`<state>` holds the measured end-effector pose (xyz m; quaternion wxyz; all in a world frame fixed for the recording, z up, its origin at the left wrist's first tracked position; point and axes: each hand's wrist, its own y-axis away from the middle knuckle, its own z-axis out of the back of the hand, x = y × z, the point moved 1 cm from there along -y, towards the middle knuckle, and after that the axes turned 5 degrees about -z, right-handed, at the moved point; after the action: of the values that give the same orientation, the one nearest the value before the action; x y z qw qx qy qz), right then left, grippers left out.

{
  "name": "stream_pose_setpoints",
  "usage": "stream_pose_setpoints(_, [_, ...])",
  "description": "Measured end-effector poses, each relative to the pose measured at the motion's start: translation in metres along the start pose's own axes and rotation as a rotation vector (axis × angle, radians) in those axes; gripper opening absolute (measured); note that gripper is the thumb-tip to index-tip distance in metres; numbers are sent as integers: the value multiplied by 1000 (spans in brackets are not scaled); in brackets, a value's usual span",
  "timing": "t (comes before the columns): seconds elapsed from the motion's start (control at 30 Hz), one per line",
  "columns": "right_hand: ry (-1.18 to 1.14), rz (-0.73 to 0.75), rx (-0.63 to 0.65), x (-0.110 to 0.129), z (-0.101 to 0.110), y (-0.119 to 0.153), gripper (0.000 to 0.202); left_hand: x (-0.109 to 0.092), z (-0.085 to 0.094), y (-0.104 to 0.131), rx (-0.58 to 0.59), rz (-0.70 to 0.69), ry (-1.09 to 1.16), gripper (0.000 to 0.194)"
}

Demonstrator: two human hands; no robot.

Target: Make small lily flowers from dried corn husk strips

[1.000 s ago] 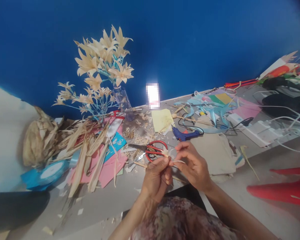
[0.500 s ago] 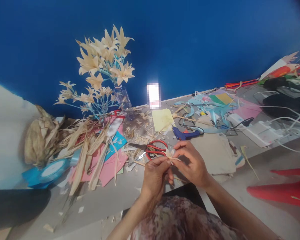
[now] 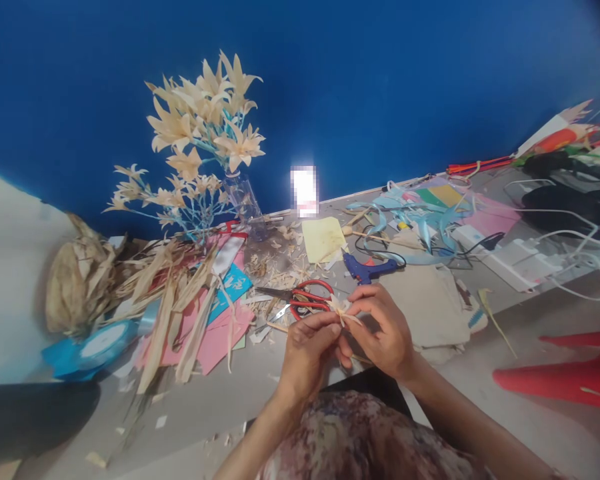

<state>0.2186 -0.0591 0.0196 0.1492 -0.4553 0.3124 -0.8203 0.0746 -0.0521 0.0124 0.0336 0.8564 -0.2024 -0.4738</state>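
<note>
A small cream flower point(image 3: 339, 307) is held between both hands over the table's front edge. My left hand point(image 3: 310, 350) pinches it from below and the left, its fingers closed. From the right, my right hand point(image 3: 384, 330) has thumb and fingertips closed on the petals. Just behind the hands lie red-handled scissors point(image 3: 307, 295), their dark blades pointing left. A blue glue gun point(image 3: 370, 267) rests behind my right hand, beside a yellow paper square point(image 3: 324, 240).
Finished cream flowers point(image 3: 195, 120) stand in a clear bottle point(image 3: 247, 207) at the back left. Dried husks point(image 3: 155, 287), pink paper point(image 3: 227, 333) and a blue ribbon roll point(image 3: 103, 340) cover the left. Folded cloth point(image 3: 430, 307) and a white power strip point(image 3: 510, 257) lie right.
The view has shifted slightly. Both hands stay together on the flower, with only small finger movements.
</note>
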Motion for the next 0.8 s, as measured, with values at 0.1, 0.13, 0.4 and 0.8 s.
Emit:
stream_pose_setpoints(0.1, [-29, -25, 3, 1, 0, 1, 9, 4, 2, -2, -10, -27, -43, 27])
stream_pose_setpoints(0.13, [-38, -34, 5, 1, 0, 1, 8, 6, 2, -2, -14, -41, -56, 26])
stream_pose_setpoints(0.4, [-28, -30, 2, 3, -4, 2, 10, 14, 7, -1, -7, -143, -116, 20])
stream_pose_setpoints(0.8, [-73, 44, 19, 9, -14, -4, 15, 7, 13, 0, 51, -101, 97, 30])
